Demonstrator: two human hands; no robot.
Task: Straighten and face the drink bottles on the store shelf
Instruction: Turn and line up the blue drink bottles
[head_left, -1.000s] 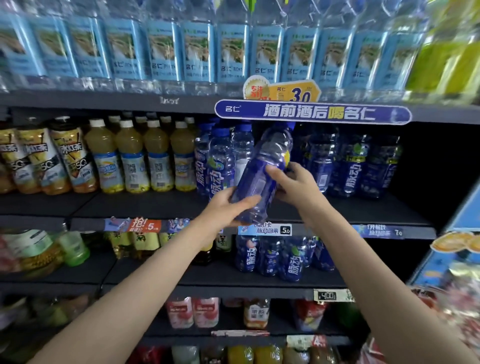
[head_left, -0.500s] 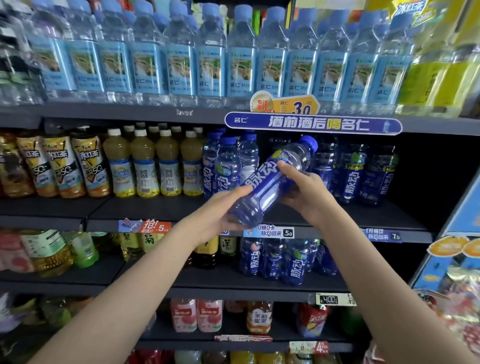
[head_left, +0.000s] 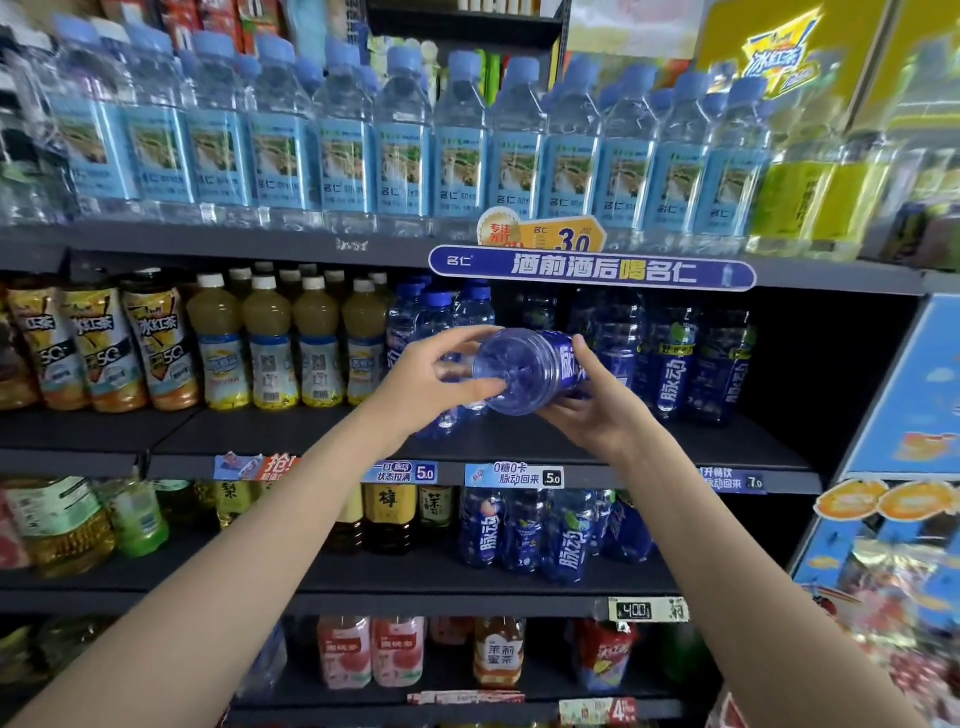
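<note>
Both hands are on one bottle! Left hand (head_left: 426, 382) has its fingers curled over the rim of the base, thumb underneath, while the right hand (head_left: 597, 410) cradles the body from below and the side, thumb up along the label. Between them sits the translucent blue plastic drink bottle with the white-lettered wrap (head_left: 524, 371), held in the air just in front of the dark middle shelf (head_left: 311, 431).

And look at the swing: a second ago that bottle leaned neck-up toward the back of the shelf, half a second ago it was tipping further, and now it lies nearly flat, dimpled base pointing straight at the camera, cap out of sight behind it. It reads as a turn-over, perhaps a check of the base or a search for the label front. It is not faced yet.

Behind the held bottle, more blue-capped bottles (head_left: 436, 322) stand upright. Left of it, the cloudy yellow juice bottles with white caps (head_left: 267, 345) line up tidily. Right of it, the dark blue bottles (head_left: 675, 364) show labels forward.

My read: it still has to come upright, label outward, and go down in the open spot at the shelf front directly below it.
</note>
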